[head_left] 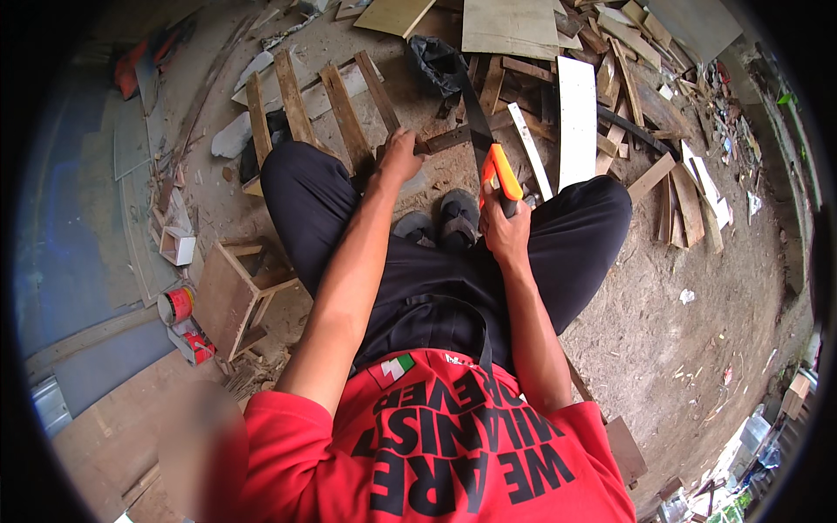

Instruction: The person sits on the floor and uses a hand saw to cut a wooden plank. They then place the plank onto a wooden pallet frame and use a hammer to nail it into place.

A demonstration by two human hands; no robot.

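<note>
Right hand (507,220) clenched round orange-handled saw (498,159); left hand (401,159) curled closed on wooden bar (449,139).

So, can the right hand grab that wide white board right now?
Probably not: the right hand is wrapped around the orange-handled saw, though nothing seems to lie over the wide white board.

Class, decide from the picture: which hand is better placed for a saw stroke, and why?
The right hand, most likely: it grips the orange-handled saw. The left hand is at the near end of a wooden slat, seemingly better suited to steadying.
</note>
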